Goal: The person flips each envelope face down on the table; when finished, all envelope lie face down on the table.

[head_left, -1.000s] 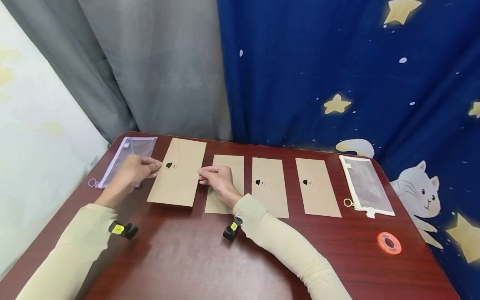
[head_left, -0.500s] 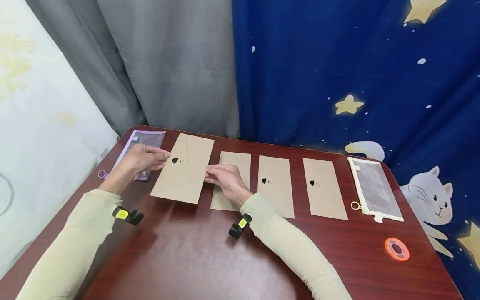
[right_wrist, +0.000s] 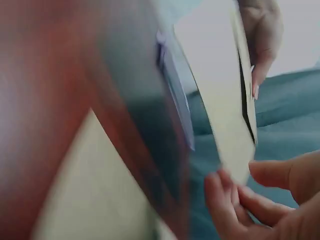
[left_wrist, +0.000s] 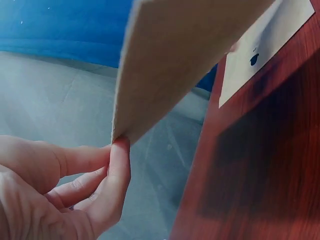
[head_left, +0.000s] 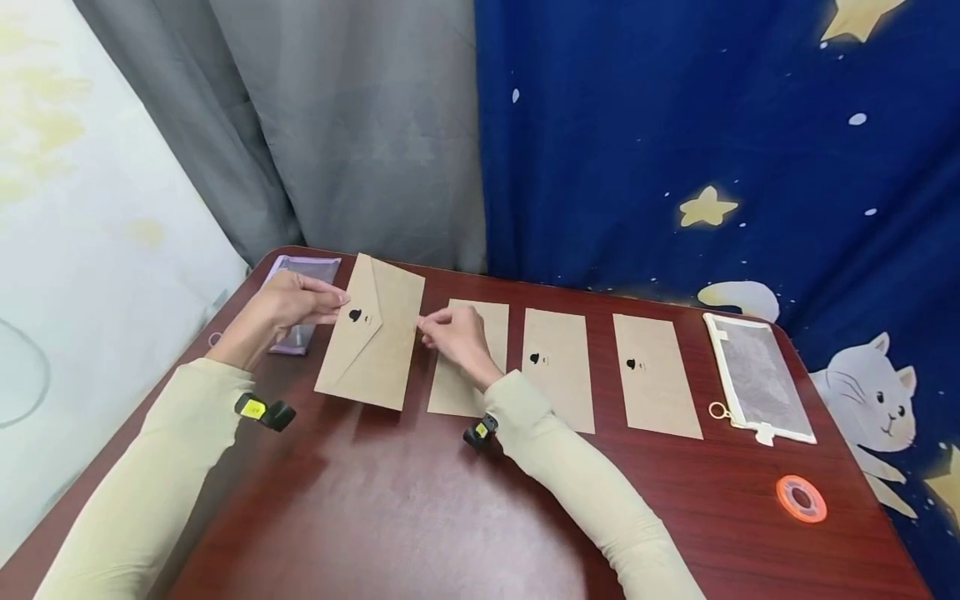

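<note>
A kraft-paper envelope with a small black hat print is held up, tilted, over the left part of the table. My left hand pinches its left edge beside the hat, thumb and fingers on opposite faces in the left wrist view. At the opposite long edge, my right hand pinches between thumb and fingertips. The pointed flap stands slightly away from the body, leaving a dark slit in the right wrist view. Beneath my right hand lies another kraft envelope, partly covered by it.
Two more envelopes, a middle one and a right one, lie in the row. A purple-edged mesh zip pouch is behind my left hand. A white-edged pouch and an orange ring-shaped roll are at the right.
The held envelope has tipped more upright, and its flap has come into plainer sight, lifting from the body. Both hands keep to its edges. The head view has swung slightly left.
</note>
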A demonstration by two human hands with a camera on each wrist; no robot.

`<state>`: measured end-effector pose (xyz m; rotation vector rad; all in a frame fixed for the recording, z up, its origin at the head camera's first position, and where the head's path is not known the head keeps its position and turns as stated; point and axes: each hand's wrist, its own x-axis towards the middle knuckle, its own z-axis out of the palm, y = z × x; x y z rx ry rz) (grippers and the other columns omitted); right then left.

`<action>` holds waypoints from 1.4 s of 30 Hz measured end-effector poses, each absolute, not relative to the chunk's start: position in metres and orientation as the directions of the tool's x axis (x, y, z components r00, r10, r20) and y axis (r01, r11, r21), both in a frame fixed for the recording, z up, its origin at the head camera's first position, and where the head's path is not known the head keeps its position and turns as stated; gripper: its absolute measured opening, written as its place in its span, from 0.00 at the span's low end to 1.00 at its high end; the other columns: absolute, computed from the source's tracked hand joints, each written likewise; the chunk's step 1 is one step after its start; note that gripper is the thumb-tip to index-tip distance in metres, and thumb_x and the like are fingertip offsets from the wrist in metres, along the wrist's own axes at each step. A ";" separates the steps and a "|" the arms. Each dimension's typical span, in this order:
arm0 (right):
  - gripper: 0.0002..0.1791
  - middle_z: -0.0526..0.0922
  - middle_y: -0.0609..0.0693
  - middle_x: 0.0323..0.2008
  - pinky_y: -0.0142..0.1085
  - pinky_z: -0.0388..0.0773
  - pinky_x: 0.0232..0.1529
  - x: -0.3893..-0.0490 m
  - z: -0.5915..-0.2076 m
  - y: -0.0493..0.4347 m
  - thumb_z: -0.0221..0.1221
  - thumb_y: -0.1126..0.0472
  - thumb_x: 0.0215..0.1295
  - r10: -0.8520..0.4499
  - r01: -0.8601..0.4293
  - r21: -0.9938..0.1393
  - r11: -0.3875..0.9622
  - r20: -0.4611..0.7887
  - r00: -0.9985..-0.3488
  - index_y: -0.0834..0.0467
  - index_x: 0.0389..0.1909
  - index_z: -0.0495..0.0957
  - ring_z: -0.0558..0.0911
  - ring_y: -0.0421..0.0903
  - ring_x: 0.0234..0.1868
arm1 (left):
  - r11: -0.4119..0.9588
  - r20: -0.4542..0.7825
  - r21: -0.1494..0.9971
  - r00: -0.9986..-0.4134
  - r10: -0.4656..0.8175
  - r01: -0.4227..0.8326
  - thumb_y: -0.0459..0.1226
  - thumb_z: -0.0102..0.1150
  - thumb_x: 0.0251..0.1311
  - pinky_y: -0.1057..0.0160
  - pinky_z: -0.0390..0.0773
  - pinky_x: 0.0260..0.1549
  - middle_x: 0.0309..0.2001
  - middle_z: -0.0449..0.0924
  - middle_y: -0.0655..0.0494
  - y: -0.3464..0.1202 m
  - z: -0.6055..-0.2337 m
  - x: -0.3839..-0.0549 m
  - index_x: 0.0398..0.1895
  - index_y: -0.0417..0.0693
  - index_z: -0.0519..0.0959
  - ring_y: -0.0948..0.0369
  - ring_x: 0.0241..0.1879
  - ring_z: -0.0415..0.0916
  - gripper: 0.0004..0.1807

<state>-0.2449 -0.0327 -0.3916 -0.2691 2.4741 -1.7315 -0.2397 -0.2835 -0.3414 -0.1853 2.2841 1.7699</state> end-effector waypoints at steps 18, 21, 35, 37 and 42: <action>0.06 0.84 0.40 0.27 0.28 0.79 0.20 -0.184 -0.331 -0.124 0.59 0.53 0.67 -0.485 -0.465 0.148 0.873 0.377 -0.789 0.44 0.33 0.84 0.85 0.39 0.27 | 0.470 -0.092 0.873 -0.991 -0.094 -0.126 0.34 0.65 0.62 0.74 0.83 0.27 0.19 0.83 0.74 -0.259 -0.316 -0.237 0.47 0.26 0.83 0.76 0.24 0.81 0.17; 0.06 0.83 0.39 0.25 0.28 0.78 0.19 -0.185 -0.331 -0.125 0.59 0.55 0.67 -0.478 -0.453 0.161 0.877 0.386 -0.789 0.44 0.31 0.83 0.84 0.38 0.25 | 0.512 -0.066 0.851 -0.991 -0.114 -0.116 0.36 0.66 0.62 0.73 0.82 0.27 0.18 0.82 0.74 -0.255 -0.310 -0.235 0.45 0.28 0.84 0.75 0.23 0.81 0.16; 0.03 0.85 0.42 0.28 0.32 0.80 0.22 -0.199 -0.322 -0.116 0.64 0.55 0.61 -0.388 -0.387 0.078 0.919 0.363 -0.847 0.43 0.34 0.85 0.85 0.41 0.28 | 0.400 -0.162 0.896 -0.981 -0.108 -0.192 0.50 0.50 0.74 0.74 0.83 0.28 0.24 0.83 0.69 -0.252 -0.332 -0.247 0.50 0.32 0.81 0.75 0.26 0.79 0.26; 0.03 0.86 0.43 0.29 0.33 0.81 0.23 -0.201 -0.322 -0.113 0.65 0.54 0.61 -0.376 -0.383 0.051 0.922 0.351 -0.858 0.44 0.35 0.85 0.86 0.43 0.30 | 0.296 -0.296 0.911 -0.955 -0.017 -0.287 0.48 0.44 0.77 0.72 0.84 0.30 0.24 0.82 0.68 -0.256 -0.347 -0.250 0.43 0.38 0.80 0.73 0.26 0.80 0.23; 0.03 0.87 0.46 0.32 0.34 0.83 0.25 -0.206 -0.320 -0.110 0.64 0.56 0.62 -0.354 -0.380 -0.017 0.925 0.326 -0.877 0.47 0.34 0.85 0.87 0.44 0.32 | 0.090 -0.488 0.872 -0.841 0.232 -0.481 0.43 0.32 0.80 0.67 0.86 0.33 0.22 0.84 0.60 -0.260 -0.375 -0.252 0.26 0.52 0.79 0.66 0.26 0.82 0.27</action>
